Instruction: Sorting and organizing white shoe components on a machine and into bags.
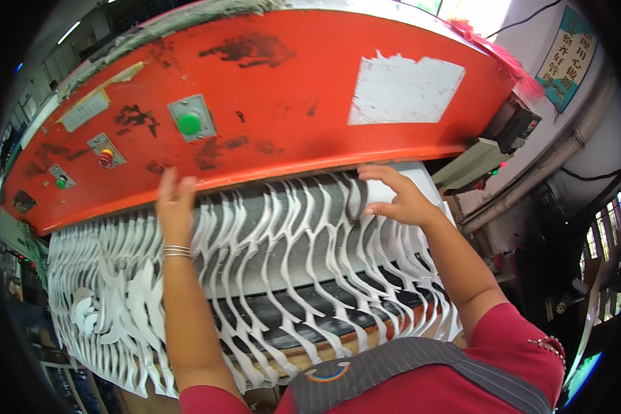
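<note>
A large white sheet cut into wavy, net-like strips (293,252) drapes over the machine's dark bed (300,324) and hangs over its front edge. My left hand (176,203) is raised over the sheet near the red beam's lower edge, its slightly blurred fingers apart and nothing seen in them. Farther right, my right hand (400,196) is open, thumb and fingers spread, beside a curved gap at the sheet's far edge. Whether its fingertips touch the sheet I cannot tell. Loose curved white pieces (86,310) lie heaped on the sheet at the left.
The red machine beam (290,90) spans the far side, just beyond my hands. It carries a large green button (189,124), a red knob (106,158) and a smaller green button (61,182). A grey-green control box (472,165) stands at the right, beside a pipe (531,183).
</note>
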The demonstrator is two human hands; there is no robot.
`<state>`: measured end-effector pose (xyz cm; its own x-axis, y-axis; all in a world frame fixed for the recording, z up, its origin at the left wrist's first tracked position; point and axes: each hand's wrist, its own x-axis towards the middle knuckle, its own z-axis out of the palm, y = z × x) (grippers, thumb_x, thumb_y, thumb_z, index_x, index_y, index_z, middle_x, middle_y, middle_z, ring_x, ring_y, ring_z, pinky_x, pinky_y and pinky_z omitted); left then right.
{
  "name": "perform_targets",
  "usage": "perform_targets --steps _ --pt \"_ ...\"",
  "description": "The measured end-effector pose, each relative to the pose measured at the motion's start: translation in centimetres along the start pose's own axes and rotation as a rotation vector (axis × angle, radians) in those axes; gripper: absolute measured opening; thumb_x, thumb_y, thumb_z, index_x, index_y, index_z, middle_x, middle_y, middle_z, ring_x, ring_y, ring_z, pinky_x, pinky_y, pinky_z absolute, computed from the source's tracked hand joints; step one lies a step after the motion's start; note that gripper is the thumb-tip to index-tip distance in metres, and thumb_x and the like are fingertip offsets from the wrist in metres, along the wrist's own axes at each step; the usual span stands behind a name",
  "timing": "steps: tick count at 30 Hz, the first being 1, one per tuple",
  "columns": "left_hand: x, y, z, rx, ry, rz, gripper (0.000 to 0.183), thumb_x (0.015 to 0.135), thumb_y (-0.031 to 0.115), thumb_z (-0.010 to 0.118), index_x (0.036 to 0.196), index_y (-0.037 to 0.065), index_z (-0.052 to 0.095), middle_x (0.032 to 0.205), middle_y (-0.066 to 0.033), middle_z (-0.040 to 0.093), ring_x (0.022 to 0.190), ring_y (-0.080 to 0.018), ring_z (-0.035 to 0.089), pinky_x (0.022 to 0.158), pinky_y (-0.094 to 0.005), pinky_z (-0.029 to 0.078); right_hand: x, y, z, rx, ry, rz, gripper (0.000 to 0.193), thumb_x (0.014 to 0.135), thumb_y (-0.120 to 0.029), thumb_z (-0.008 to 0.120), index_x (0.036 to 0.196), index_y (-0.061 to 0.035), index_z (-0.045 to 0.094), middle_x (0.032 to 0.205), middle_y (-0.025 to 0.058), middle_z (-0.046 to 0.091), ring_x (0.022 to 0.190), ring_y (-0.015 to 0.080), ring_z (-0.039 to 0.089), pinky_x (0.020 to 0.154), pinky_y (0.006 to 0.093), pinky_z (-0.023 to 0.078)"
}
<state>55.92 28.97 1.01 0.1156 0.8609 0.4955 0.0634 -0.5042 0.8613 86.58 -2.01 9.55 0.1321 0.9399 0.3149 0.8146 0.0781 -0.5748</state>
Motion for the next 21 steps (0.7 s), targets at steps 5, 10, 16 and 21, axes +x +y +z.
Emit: perform_targets --steps 5,10,16,21 --pt "10.7 -11.6 -18.4 0.524 0.410 -0.113 0.068 0.084 0.030 0.068 0.134 -0.008 0.043 0.134 -0.0242 0.050 0.123 -0.0329 0.049 0.104 -0.0373 0.036 7.4 -6.5 8.3 0.037 -0.154 -0.163 0.055 0.080 -0.041 0.072 0.122 -0.0084 0.059 0.122 0.0136 0.059 0.116 0.0302 0.054 0.098 0.0400 0.043" --pt "16.3 -15.4 -23.7 0.638 0.542 -0.119 0.092 0.078 0.045 0.071 0.136 -0.015 0.033 0.141 -0.0319 0.037 0.130 -0.0408 0.040 0.110 -0.0397 0.031 16.5 -11.3 13.4 0.197 0.123 -0.132 0.057 0.080 -0.036 0.071 0.122 -0.0065 0.047 0.102 0.0153 0.064 0.093 0.0309 0.064 0.079 0.0397 0.051" --pt "19.2 -12.5 -33.2 0.756 0.471 0.024 0.079 0.084 0.027 0.063 0.143 -0.008 0.025 0.147 -0.0252 0.033 0.134 -0.0315 0.038 0.110 -0.0343 0.028 21.1 -15.7 13.9 0.159 0.343 0.045 0.049 0.082 -0.032 0.069 0.114 -0.0071 0.040 0.079 0.0090 0.063 0.073 0.0293 0.065 0.062 0.0425 0.048" --pt "9.3 -7.6 -34.2 0.704 0.084 -0.116 0.053 0.092 0.020 0.052 0.139 -0.002 0.041 0.142 -0.0171 0.044 0.125 -0.0261 0.047 0.105 -0.0330 0.033 17.5 -16.0 13.7 0.334 0.151 0.058 0.046 0.083 -0.030 0.067 0.114 -0.0088 0.040 0.076 0.0091 0.063 0.070 0.0314 0.064 0.061 0.0441 0.047"
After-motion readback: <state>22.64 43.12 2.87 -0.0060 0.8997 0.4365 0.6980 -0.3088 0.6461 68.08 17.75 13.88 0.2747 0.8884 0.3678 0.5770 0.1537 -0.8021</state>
